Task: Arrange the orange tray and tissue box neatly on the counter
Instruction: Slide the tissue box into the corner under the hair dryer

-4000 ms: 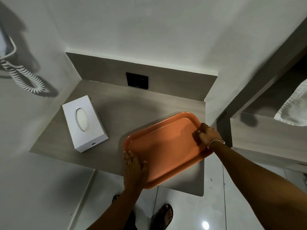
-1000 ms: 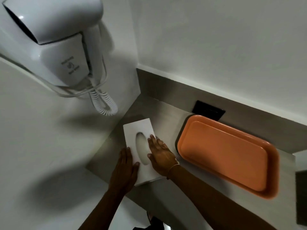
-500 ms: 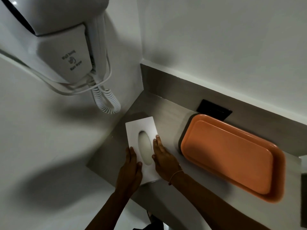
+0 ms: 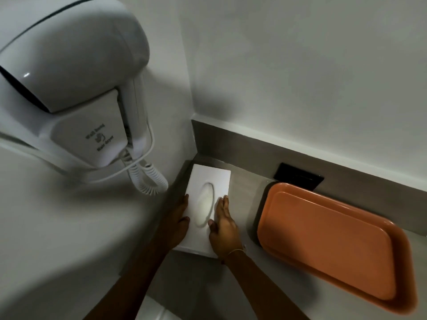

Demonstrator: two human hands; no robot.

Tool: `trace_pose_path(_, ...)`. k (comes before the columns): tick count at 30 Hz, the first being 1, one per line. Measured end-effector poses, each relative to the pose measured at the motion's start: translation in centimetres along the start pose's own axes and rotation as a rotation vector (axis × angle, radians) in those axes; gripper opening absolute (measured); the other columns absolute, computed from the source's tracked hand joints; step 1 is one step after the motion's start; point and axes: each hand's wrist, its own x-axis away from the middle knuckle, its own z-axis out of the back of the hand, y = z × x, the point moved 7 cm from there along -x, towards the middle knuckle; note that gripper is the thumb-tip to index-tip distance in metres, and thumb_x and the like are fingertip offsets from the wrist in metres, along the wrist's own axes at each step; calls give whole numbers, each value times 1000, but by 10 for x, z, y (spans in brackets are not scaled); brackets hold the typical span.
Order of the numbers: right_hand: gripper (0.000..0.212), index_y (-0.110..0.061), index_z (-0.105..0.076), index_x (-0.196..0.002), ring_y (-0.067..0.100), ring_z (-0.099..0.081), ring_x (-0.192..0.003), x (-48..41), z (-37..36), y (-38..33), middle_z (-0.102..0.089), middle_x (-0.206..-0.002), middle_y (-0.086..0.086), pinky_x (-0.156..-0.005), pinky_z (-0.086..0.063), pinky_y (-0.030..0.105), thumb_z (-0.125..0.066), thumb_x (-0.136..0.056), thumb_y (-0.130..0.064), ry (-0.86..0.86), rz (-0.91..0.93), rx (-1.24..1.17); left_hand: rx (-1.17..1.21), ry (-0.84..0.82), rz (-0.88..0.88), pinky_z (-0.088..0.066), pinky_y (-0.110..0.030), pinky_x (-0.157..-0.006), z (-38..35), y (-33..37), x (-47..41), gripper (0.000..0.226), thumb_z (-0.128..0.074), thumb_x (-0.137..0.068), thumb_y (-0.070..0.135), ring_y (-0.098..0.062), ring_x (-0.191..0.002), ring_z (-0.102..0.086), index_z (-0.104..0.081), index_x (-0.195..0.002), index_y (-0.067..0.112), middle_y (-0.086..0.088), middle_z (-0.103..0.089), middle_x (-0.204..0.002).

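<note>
A white tissue box [image 4: 209, 181] with an oval opening lies in the far left corner of the grey counter [image 4: 245, 190], close to both walls. My left hand [image 4: 178, 221] presses along its left side and my right hand [image 4: 223, 229] lies flat on its right top edge, so both hands hold the box between them. The orange tray [image 4: 330, 245] lies flat to the right of the box, its long edge along the back wall, with a gap of bare counter between the two. Neither hand touches the tray.
A white wall-mounted hair dryer [image 4: 69, 88] with a coiled cord [image 4: 147, 179] hangs on the left wall just above the box corner. A black wall socket [image 4: 298, 176] sits in the grey backsplash behind the tray. The counter's front edge runs below my wrists.
The tissue box has slid farther back into the left corner with both hands on it. Four seconds ago both hands held the tray at the front edge; it now lies against the back wall.
</note>
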Motion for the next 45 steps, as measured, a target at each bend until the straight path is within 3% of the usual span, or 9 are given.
trace_pose_path(7,77,-19,4,-151,22,-30,-140,-35,-18,-17,4,-162,-2,-106,-24,22,-48,-97,-5,66,-78,-118,-12,-107,-54,-15,-46,-119,25,-13,-68,59,-44,-89,14,-28,-144,-19,-23,-136,42,-5,-21,-157)
trace_pose_path(12,75,-17,5,-151,28,-21,-144,-46,-34,-18,5,-162,0,-111,-30,34,-45,-97,-3,101,-88,-101,-73,-69,-12,-13,-43,-119,27,-19,-92,58,-43,-94,12,-28,-144,-18,-22,-147,20,-8,-18,-157)
trace_pose_path(19,74,-15,4,-152,31,-15,-146,-52,-42,-15,8,-162,-1,-110,-34,37,-47,-98,-7,74,-82,-18,-181,-18,-65,-14,-41,-119,19,-27,-93,61,-45,-89,1,-31,-144,-19,-25,-146,15,-11,-21,-157)
trace_pose_path(23,69,-15,0,-152,27,-10,-147,-46,-39,-7,10,-162,-1,-116,-27,41,-45,-100,-23,-30,5,68,-185,124,-137,-18,-45,-118,9,-26,-63,57,-45,-89,0,-36,-143,-21,-29,-143,7,-19,-25,-154)
trace_pose_path(25,68,-12,-3,-152,26,-7,-148,-34,-34,-1,6,-162,6,-118,-23,45,-43,-100,-31,-65,75,168,-193,255,-121,-24,-48,-116,-1,-41,-27,56,-44,-91,13,-38,-141,-25,-27,-144,6,-21,-28,-153)
trace_pose_path(28,63,-10,-17,-151,31,-11,-147,-2,-29,4,-10,-161,14,-117,-24,51,-41,-97,-31,-27,261,356,-221,361,-35,-13,-45,-117,-24,-74,30,64,-34,-92,34,-34,-145,-10,-15,-148,9,-19,-16,-157)
trace_pose_path(33,67,-16,-13,-152,34,-4,-147,34,-61,15,-4,-162,7,-115,-23,54,-39,-93,-31,-225,471,605,-366,272,59,-16,-52,-117,-54,-117,59,71,-29,-89,43,-34,-145,-8,-12,-147,6,-22,-15,-156)
trace_pose_path(36,70,-12,-10,-152,33,-7,-147,35,-66,20,-5,-161,9,-116,-23,51,-43,-92,-26,-238,503,634,-439,240,69,-9,-45,-118,-58,-123,58,69,-27,-91,44,-34,-145,-11,-17,-147,5,-22,-17,-156)
trace_pose_path(45,67,-1,-10,-147,39,-17,-144,26,-72,21,-20,-156,20,-115,-23,49,-33,-90,-26,-207,588,612,-465,279,42,-16,-47,-118,-57,-120,59,66,-34,-91,38,-32,-145,-13,-19,-146,5,-21,-19,-156)
